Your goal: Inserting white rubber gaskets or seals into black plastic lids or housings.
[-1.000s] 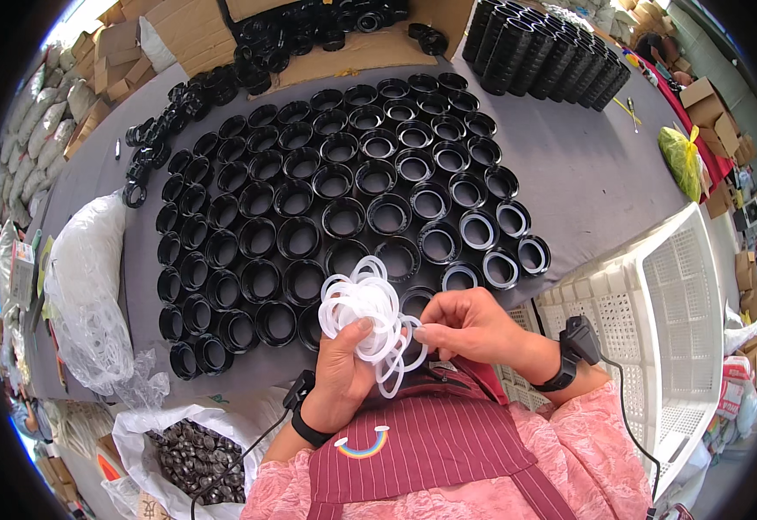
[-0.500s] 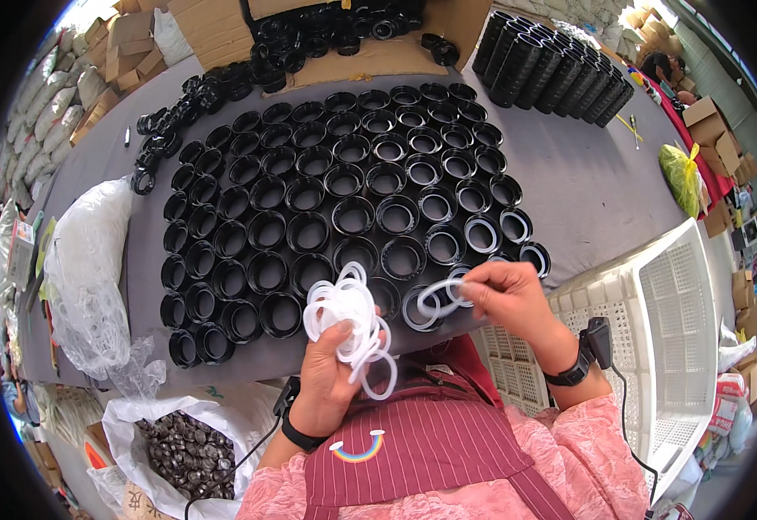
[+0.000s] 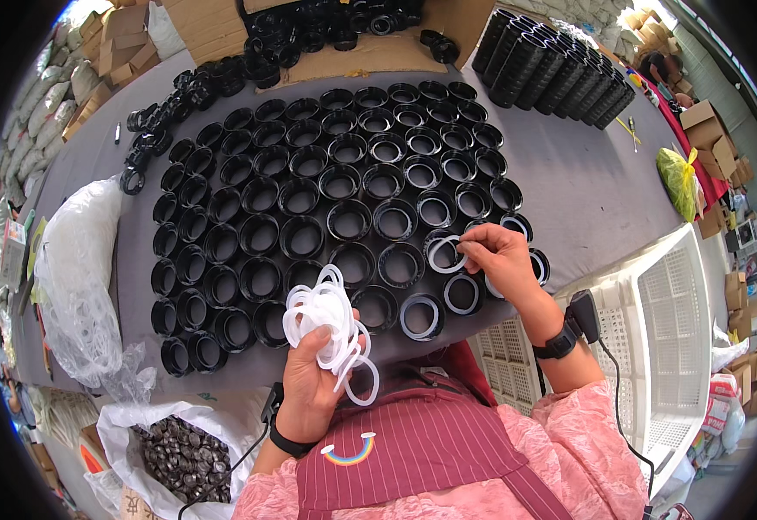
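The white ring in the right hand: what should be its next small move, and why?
Perhaps lower the white ring into the black ring apparently beneath it: the right hand pinches it there; two nearer black rings hold white rings.

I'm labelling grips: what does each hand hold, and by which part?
Left hand: a bunch of white rings, by its lower part. Right hand: a white ring, pinched at its right edge.

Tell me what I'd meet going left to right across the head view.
Clear bag → left hand with bunched rings → right hand with single ring → yellow bag.
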The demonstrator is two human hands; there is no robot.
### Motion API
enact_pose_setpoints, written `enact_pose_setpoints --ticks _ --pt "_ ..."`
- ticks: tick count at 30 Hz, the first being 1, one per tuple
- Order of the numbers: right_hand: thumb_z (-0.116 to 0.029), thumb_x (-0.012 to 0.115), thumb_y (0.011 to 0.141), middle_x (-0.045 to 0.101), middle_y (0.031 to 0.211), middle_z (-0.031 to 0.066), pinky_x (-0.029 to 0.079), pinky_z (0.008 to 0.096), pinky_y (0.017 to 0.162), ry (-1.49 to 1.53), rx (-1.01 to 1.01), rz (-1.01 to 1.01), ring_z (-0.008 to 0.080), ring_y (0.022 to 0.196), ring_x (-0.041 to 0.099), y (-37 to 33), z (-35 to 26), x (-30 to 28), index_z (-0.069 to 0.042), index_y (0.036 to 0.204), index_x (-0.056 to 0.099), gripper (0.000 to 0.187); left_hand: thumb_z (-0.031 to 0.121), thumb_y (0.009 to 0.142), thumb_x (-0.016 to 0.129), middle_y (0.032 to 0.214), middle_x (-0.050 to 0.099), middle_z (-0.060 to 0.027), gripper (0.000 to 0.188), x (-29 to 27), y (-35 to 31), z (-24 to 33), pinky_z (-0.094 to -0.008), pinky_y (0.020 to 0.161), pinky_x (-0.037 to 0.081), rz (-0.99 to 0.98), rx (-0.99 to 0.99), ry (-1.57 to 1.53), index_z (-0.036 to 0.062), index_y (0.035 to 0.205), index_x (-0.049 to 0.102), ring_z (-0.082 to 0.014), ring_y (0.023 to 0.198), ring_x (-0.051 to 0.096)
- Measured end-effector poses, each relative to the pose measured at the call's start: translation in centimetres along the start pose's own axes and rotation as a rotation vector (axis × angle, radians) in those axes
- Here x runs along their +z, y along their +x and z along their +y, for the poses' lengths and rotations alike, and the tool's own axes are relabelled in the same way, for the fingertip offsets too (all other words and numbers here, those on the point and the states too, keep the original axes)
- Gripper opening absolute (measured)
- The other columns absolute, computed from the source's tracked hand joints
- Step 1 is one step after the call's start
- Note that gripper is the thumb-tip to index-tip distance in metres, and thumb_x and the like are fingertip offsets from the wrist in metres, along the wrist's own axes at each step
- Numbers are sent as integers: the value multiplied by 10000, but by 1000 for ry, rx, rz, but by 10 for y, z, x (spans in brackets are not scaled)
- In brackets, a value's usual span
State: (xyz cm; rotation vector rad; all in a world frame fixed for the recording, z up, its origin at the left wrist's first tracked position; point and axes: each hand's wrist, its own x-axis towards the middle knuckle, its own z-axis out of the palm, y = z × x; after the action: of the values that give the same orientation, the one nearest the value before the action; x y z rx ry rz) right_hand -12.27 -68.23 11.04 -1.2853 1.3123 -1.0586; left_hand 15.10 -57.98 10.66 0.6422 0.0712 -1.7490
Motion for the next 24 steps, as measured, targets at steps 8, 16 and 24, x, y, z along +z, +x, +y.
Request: enact_pose_setpoints --ticks 8,16,24 --pt "-35 621 812 618 683 6 456 200 531 -200 -26 37 49 593 562 10 5 6 -6 879 639 76 18 800 568 1080 578 -222 467 -2 3 -2 -389 681 607 -3 7 -4 39 1246 431 -316 817 658" --pt "-175 662 762 597 701 86 486 350 563 -1003 -508 -4 254 650 614 0 -6 12 -117 866 686 121 36 807 562 1077 583 -204 465 2 0 -3 -363 645 607 15 22 8 46 1252 427 -309 802 659" --pt "-217 658 819 620 734 59 472 272 526 -495 -326 -268 151 610 594 -56 -42 54 -54 911 656 187 53 798 600 1103 564 -188 485 6 4 -8 -356 759 558 -73 107 119 70 1247 418 -275 908 614"
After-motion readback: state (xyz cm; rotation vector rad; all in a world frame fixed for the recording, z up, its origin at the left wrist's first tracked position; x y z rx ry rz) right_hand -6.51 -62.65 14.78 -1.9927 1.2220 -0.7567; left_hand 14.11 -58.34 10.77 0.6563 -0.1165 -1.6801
